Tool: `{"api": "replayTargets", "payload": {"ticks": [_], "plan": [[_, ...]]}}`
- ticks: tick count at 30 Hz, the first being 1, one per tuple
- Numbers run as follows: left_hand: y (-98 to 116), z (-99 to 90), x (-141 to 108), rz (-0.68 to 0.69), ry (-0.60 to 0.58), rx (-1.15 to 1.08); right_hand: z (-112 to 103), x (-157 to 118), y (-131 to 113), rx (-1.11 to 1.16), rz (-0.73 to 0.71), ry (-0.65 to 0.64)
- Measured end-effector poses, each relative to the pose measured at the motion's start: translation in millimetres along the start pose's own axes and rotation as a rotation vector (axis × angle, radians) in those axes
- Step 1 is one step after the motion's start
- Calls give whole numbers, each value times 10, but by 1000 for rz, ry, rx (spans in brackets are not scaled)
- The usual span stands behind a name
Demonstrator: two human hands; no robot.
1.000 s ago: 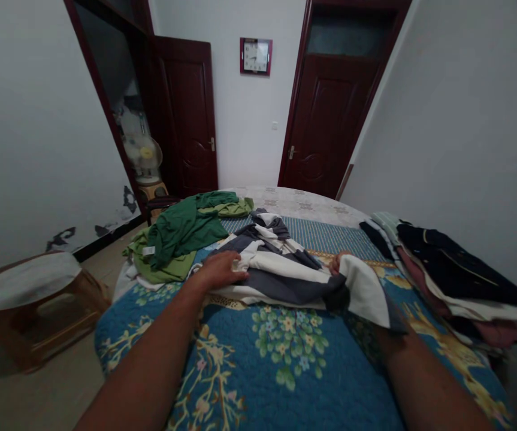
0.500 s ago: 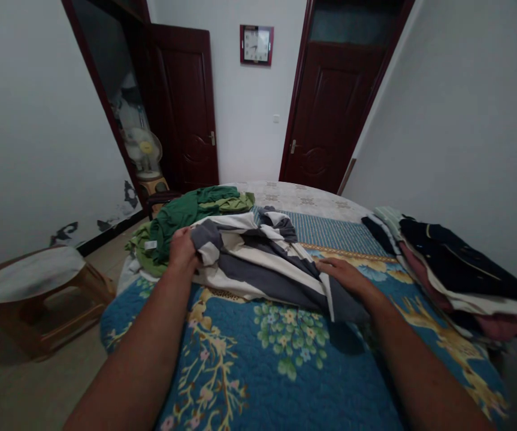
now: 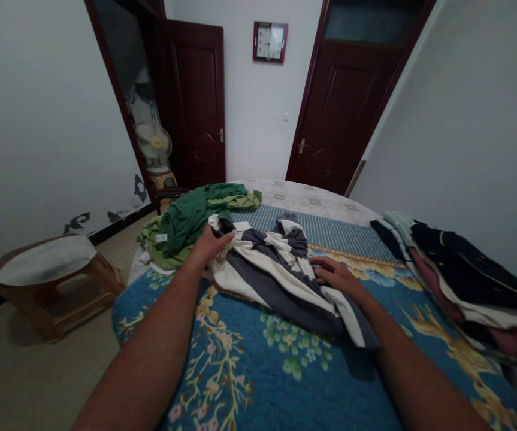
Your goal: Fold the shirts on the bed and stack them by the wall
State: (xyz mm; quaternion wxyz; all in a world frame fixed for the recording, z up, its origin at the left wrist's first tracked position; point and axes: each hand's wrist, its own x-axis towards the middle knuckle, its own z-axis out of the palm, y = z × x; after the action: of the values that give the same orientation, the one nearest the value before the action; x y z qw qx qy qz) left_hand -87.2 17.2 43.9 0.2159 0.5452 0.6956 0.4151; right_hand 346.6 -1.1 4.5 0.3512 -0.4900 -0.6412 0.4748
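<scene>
A grey and white striped garment (image 3: 276,269) lies crumpled across the blue floral cover in the middle of the head view. My left hand (image 3: 208,246) is closed on the garment's left end, thumb and fingers pinching the cloth. At the garment's right side is my right hand (image 3: 333,275), its fingers apart and resting against the cloth. Dark green clothing (image 3: 186,218) lies beyond my left hand, over light green cloth (image 3: 245,200).
Folded clothes are stacked at the right, with a dark garment (image 3: 469,257) on top. A stool (image 3: 56,269) stands at the left. Behind the bed are two dark red doors and a wall clock (image 3: 270,42).
My left hand has moved right with the garment's left end. The stripes and folds lie differently. My right hand's fingers are more spread, and the whole view has shifted slightly.
</scene>
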Motion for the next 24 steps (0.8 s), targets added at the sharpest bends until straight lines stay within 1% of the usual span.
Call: {"api": "replayTargets", "payload": {"ticks": [2, 3, 4, 5, 7, 9, 10, 13, 15, 17, 18, 20, 22, 24], "plan": [[1, 8, -48, -8, -143, 212, 88, 127, 98, -71, -68, 102], [10, 17, -69, -11, -206, 282, 128, 186, 136, -121, -111, 140], [21, 28, -87, -2, -242, 305, 164, 243, 162, -182, -160, 176], [32, 39, -101, 18, -245, 295, 199, 296, 175, -255, -215, 210], [44, 58, -117, 80, -201, 237, 266, 401, 162, -418, -337, 272], [35, 75, -117, 114, -174, 216, 339, 513, 106, -580, -414, 308], [23, 84, -111, 119, -183, 220, 378, 572, 71, -653, -412, 319], [-20, 115, -81, 174, -218, 172, 491, 746, -24, -813, -299, 363], [-42, 130, -56, 228, -175, 88, 537, 834, -63, -842, -272, 390], [-51, 130, -32, 263, -81, 16, 526, 875, -89, -791, -282, 437], [-51, 124, -22, 278, -28, -7, 492, 876, -107, -738, -273, 480], [-41, 105, -9, 307, 85, -22, 360, 839, -173, -589, -209, 621], [-21, 93, -8, 329, 196, 4, 156, 758, -299, -419, -149, 800], [3, 103, -17, 352, 273, 39, -80, 645, -488, -237, -167, 955]]}}
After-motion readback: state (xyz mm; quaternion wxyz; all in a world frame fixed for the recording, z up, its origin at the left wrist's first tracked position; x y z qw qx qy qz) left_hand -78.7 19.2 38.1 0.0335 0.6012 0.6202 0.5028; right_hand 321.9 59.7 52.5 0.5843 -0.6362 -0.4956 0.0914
